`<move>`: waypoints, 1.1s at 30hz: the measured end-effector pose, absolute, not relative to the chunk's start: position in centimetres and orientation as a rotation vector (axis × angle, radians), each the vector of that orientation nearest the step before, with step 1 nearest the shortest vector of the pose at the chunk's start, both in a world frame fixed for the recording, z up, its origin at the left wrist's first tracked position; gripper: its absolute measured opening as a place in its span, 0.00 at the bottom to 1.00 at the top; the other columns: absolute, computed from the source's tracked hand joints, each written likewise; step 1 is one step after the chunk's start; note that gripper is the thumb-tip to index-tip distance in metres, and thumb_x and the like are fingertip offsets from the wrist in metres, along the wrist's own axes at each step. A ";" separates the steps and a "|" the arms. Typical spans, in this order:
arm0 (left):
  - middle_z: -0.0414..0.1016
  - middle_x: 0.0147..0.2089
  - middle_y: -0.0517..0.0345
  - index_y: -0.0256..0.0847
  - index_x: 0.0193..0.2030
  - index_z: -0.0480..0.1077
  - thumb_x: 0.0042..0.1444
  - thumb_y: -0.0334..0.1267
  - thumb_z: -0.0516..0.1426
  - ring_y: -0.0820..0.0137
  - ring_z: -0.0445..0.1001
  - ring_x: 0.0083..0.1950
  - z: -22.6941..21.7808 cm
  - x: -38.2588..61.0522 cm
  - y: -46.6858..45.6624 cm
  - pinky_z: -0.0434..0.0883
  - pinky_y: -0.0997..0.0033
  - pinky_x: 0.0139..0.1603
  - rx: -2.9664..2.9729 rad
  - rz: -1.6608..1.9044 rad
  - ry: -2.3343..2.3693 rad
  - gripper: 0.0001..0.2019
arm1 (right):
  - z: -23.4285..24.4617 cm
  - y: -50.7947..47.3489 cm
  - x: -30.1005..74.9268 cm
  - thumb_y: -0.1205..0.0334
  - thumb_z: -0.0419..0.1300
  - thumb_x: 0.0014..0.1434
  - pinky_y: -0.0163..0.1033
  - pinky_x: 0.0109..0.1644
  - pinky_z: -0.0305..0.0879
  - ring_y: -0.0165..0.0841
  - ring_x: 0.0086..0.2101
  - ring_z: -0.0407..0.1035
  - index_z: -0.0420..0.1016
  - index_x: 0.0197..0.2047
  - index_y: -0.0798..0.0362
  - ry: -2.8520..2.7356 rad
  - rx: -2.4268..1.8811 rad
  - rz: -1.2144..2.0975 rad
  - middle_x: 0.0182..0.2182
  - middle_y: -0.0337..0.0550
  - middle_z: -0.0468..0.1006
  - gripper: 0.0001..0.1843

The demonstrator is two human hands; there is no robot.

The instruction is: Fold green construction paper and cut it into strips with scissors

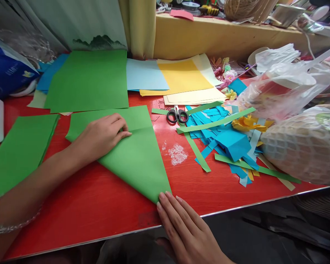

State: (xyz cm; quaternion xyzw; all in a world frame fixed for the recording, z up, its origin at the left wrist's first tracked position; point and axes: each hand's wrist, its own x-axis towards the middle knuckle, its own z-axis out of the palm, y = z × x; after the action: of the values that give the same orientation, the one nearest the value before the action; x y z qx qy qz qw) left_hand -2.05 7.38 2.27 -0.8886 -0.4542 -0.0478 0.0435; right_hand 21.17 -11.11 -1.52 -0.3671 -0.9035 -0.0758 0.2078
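Note:
A green sheet of paper [139, 157] lies on the red table, with a diagonal fold along its lower left side. My left hand [103, 135] rests on top of it, fingers curled and the thumb near the index finger, closed on the paper; the fingertips are partly hidden. At the sheet's near corner, my right hand [184, 227] lies with fingers stretched out side by side, their tips touching the paper. Black-handled scissors [177, 115] lie beyond the sheet to the right.
Green sheets [90, 80] lie behind, and a green stack [22, 143] at left. Light blue [145, 75] and yellow papers [184, 77] are at the back. Blue paper scraps [222, 139] heap at right beside a net-wrapped bundle [302, 146]. The table edge [225, 211] runs close in front.

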 end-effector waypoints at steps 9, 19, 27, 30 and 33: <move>0.67 0.41 0.56 0.40 0.38 0.66 0.61 0.42 0.46 0.68 0.67 0.39 1.6 -2.4 7.7 0.63 0.69 0.36 -2.723 -0.195 -1.354 0.11 | -1.6 -10.9 21.1 0.59 0.55 0.60 0.41 0.62 0.55 0.40 0.55 0.62 0.71 0.51 0.62 -2.484 -1.027 -0.239 0.53 0.49 0.69 0.20; 0.66 0.41 0.55 0.41 0.37 0.66 0.61 0.44 0.45 0.65 0.67 0.41 1.1 -2.3 7.9 0.64 0.67 0.37 -2.728 -0.229 -1.394 0.12 | -2.0 -11.4 21.2 0.59 0.55 0.60 0.42 0.63 0.52 0.40 0.55 0.61 0.71 0.52 0.63 -2.479 -1.039 -0.264 0.53 0.50 0.69 0.21; 0.67 0.41 0.53 0.41 0.37 0.65 0.60 0.43 0.46 0.64 0.68 0.40 1.1 -1.8 7.4 0.66 0.65 0.37 -2.633 -0.155 -1.471 0.11 | -1.9 -11.3 21.0 0.59 0.56 0.60 0.42 0.64 0.52 0.40 0.55 0.61 0.71 0.52 0.63 -2.488 -1.033 -0.275 0.53 0.50 0.70 0.20; 0.68 0.41 0.48 0.37 0.41 0.66 0.60 0.39 0.45 0.58 0.68 0.44 1.4 -0.8 6.3 0.67 0.58 0.41 -2.527 -0.120 -1.483 0.12 | -1.9 -11.3 21.1 0.61 0.55 0.60 0.42 0.63 0.53 0.41 0.55 0.61 0.71 0.52 0.63 -2.472 -1.034 -0.271 0.53 0.51 0.70 0.20; 0.67 0.51 0.37 0.31 0.49 0.65 0.60 0.30 0.41 0.49 0.65 0.54 1.9 0.7 4.2 0.65 0.49 0.48 -2.489 -0.115 -1.382 0.16 | -1.9 -11.2 21.1 0.65 0.51 0.62 0.42 0.61 0.56 0.40 0.54 0.62 0.71 0.51 0.63 -2.459 -1.035 -0.258 0.52 0.50 0.71 0.17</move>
State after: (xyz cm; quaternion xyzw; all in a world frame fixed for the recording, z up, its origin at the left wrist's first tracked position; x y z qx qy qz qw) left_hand 0.73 4.21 1.89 -0.8642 -0.4800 -0.0398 0.1457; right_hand 21.13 -11.20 -1.90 -0.3759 -0.8931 -0.0938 0.2285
